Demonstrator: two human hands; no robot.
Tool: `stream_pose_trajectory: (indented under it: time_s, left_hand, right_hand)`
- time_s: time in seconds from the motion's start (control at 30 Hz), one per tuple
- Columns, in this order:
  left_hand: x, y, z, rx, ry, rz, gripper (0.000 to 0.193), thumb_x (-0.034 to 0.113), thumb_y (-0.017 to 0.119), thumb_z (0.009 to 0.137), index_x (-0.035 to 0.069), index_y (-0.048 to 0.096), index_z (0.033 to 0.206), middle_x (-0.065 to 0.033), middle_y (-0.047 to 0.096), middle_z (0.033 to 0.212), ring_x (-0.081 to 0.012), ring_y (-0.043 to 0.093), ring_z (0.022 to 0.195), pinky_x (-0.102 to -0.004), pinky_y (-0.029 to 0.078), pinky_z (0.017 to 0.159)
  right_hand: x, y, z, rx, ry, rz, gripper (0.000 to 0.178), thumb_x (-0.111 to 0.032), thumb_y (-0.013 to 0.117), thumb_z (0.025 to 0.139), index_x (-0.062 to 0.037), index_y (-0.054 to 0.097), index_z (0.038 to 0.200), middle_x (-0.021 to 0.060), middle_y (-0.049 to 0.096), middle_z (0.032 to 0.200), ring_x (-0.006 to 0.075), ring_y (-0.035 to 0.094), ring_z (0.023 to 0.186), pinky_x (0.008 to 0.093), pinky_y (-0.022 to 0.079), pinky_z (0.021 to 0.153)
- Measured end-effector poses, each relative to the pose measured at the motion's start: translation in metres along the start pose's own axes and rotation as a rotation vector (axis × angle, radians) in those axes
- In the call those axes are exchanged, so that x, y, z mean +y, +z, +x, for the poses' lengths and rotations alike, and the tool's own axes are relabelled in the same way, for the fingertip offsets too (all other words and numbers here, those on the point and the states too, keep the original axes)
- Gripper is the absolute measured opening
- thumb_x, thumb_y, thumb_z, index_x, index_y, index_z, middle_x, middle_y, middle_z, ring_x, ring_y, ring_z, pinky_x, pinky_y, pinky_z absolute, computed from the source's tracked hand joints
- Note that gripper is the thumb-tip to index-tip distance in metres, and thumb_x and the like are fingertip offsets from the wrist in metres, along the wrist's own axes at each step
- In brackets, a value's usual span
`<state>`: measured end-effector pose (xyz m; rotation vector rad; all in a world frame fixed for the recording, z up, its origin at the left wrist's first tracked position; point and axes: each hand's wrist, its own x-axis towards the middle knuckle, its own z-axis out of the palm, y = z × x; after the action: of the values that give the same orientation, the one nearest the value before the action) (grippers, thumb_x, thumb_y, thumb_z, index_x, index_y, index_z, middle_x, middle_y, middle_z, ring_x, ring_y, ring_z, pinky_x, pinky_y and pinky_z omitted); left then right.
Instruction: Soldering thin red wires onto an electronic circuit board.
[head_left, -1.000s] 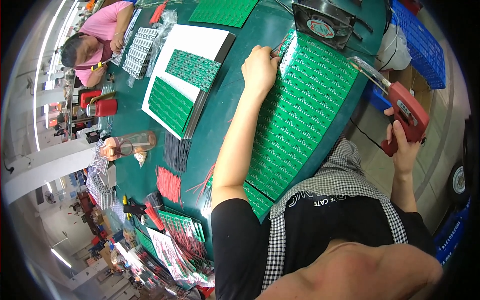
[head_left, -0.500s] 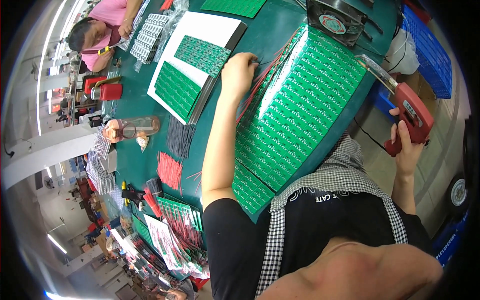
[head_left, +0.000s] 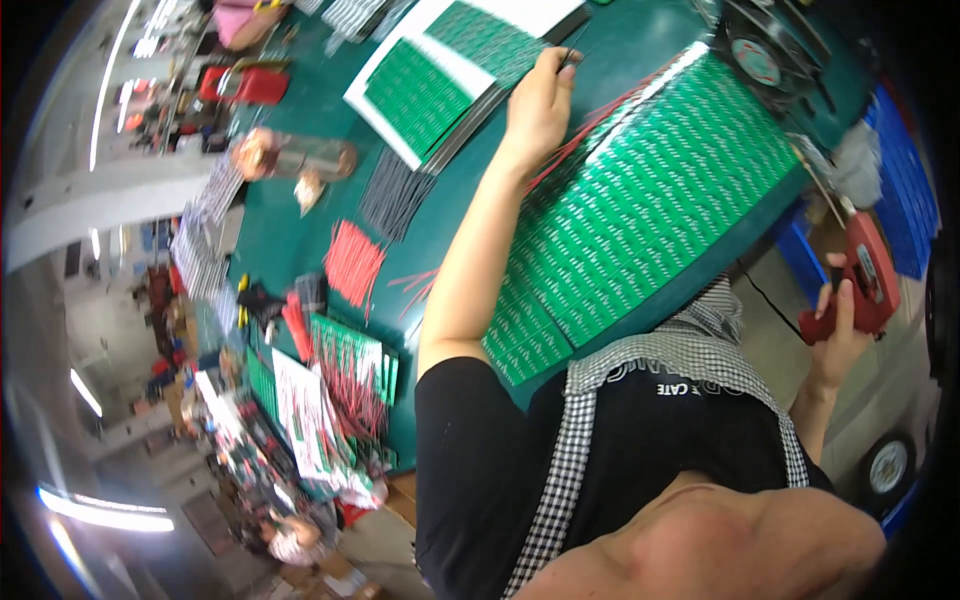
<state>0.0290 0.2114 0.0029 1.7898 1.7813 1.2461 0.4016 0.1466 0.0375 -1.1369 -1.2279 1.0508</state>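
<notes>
My left hand (head_left: 538, 110) reaches over the table beside the white stack, fingers pinched on what looks like a thin black wire; blur hides its ends. Under and beside that forearm lies a large green circuit board panel (head_left: 650, 210), with red wires (head_left: 600, 122) along its far left edge. My right hand (head_left: 842, 345) is wrapped round the handle of a red soldering gun (head_left: 872, 270), held off the panel's right side. The gun's tip points back toward the panel's far right corner. Two smaller green panels (head_left: 418, 95) rest on the white stack (head_left: 362, 98).
Bundles of black wires (head_left: 397, 195) and red wires (head_left: 353, 263) lie left of my forearm. Wired boards (head_left: 350, 375) are piled nearer. A black fan (head_left: 775, 60) stands at the far right, a blue crate (head_left: 905, 190) beyond the edge. A bottle (head_left: 310, 157) lies left.
The whole view has shifted, so the table sits higher and further right. My left hand stays near the white stack, still pinched; my right hand still grips the soldering gun.
</notes>
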Motion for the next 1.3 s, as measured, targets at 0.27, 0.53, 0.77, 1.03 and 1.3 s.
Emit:
stream_pose_trajectory:
  time_s: [0.27, 0.53, 0.77, 1.03, 1.3]
  left_hand:
    - [-0.004, -0.075, -0.088, 0.517, -0.009, -0.405, 0.018, 0.02, 0.037, 0.095, 0.006, 0.044, 0.088, -0.0032, 0.047, 0.075, -0.0111, 0.041, 0.071, -0.0242, 0.036, 0.071]
    - [-0.051, -0.094, -0.14, 0.624, -0.186, -0.433, 0.02, 0.02, 0.038, 0.095, 0.004, 0.045, 0.085, -0.0019, 0.046, 0.073, -0.0104, 0.045, 0.07, -0.0243, 0.039, 0.069]
    - [-0.033, -0.137, -0.142, 0.288, -0.184, 0.712, 0.013, 0.015, 0.048, 0.086, 0.002, 0.051, 0.082, -0.012, 0.055, 0.077, -0.0287, 0.054, 0.076, -0.0384, 0.043, 0.066]
    - [-0.057, -0.136, -0.158, 0.221, -0.099, 0.768, 0.026, 0.007, 0.062, 0.071, 0.002, 0.049, 0.093, -0.0138, 0.05, 0.087, -0.0311, 0.049, 0.084, -0.0399, 0.042, 0.073]
    - [-0.055, -0.21, -0.227, -0.108, -0.42, 1.178, 0.025, 0.012, 0.064, 0.063, 0.006, 0.051, 0.084, -0.0099, 0.057, 0.085, -0.0276, 0.055, 0.087, -0.0421, 0.042, 0.073]
  right_hand:
    - [0.002, 0.005, 0.003, -0.109, -0.036, 0.018, 0.032, -0.002, 0.048, 0.086, 0.0027, 0.043, 0.117, 0.015, 0.057, 0.101, 0.0079, 0.045, 0.056, 0.0184, 0.036, 0.047]
    - [-0.006, 0.021, -0.008, -0.128, -0.049, 0.018, 0.031, -0.003, 0.047, 0.086, 0.0034, 0.042, 0.116, 0.0155, 0.056, 0.102, 0.008, 0.045, 0.055, 0.0183, 0.036, 0.047]
    - [-0.014, 0.029, -0.017, -0.136, -0.04, -0.006, 0.029, -0.004, 0.046, 0.086, 0.0044, 0.043, 0.115, 0.0155, 0.056, 0.103, 0.008, 0.044, 0.055, 0.0185, 0.035, 0.047]
    - [-0.011, 0.042, -0.022, -0.159, -0.025, 0.0, 0.028, -0.005, 0.045, 0.087, 0.0043, 0.043, 0.113, 0.0142, 0.055, 0.104, 0.0078, 0.044, 0.057, 0.0181, 0.034, 0.046]
    - [-0.017, 0.045, -0.031, -0.164, -0.029, -0.091, 0.029, -0.005, 0.046, 0.086, 0.0028, 0.044, 0.114, 0.0122, 0.054, 0.106, 0.006, 0.042, 0.057, 0.0175, 0.035, 0.039]
